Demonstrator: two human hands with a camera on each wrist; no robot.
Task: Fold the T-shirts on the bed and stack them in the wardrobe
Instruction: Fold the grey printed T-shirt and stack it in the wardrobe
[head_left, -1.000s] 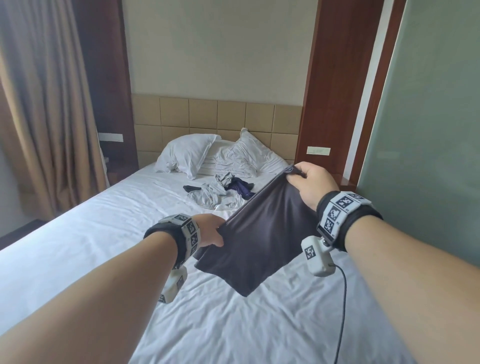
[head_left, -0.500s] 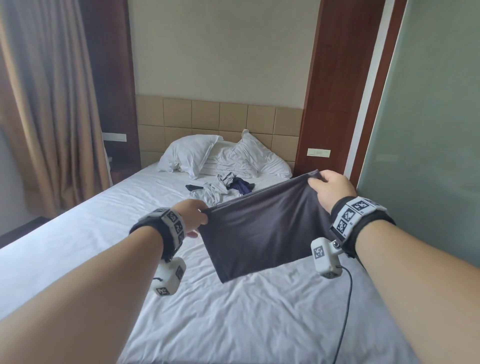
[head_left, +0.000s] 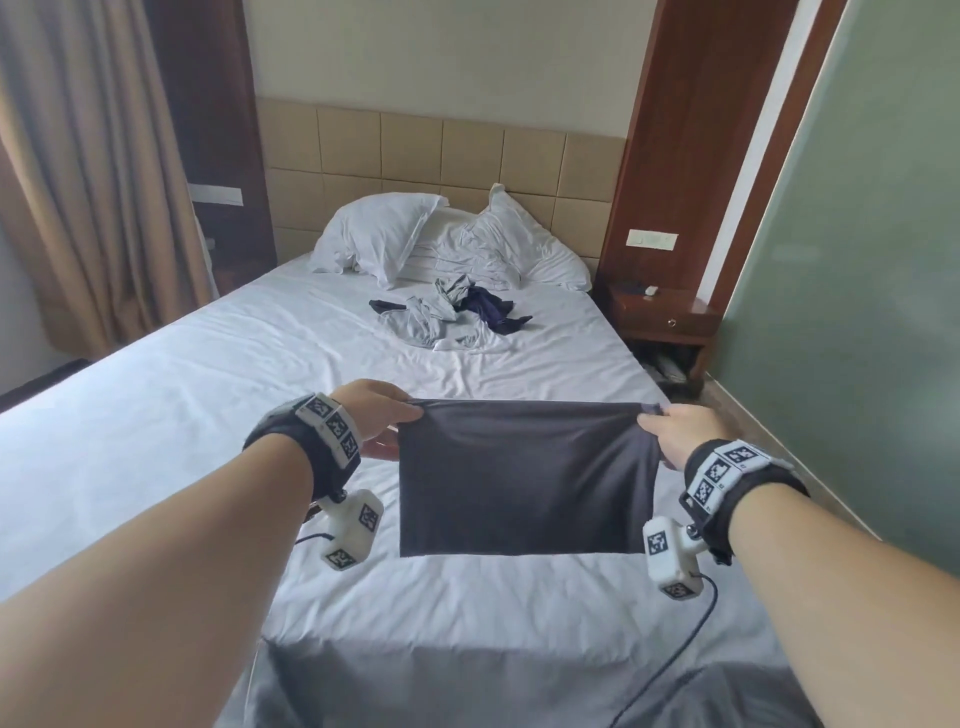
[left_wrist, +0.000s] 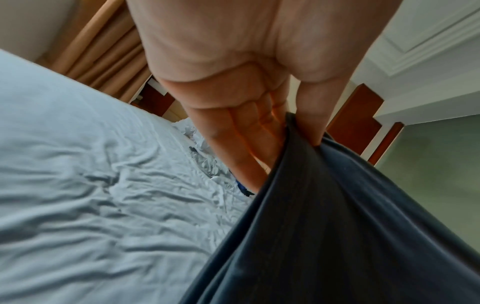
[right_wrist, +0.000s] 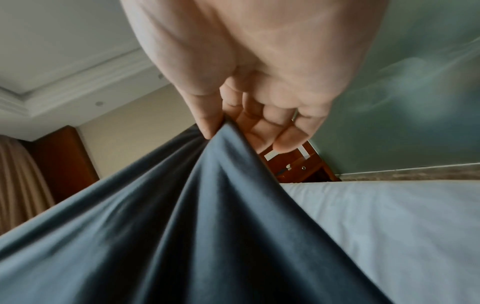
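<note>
Head view: dark T-shirt between both hands

Dark folded T-shirt went from slanted, right corner high and left low, to level; its top edge now runs straight and taut between the hands and the bottom hem hangs square above the bed sheet. Left hand moved up and outward to the left, right hand came down and nearer the person, so both pinch the top corners at the same height. Head view dropped and tilted down: more of the sheet and the nightstand now show.
</note>
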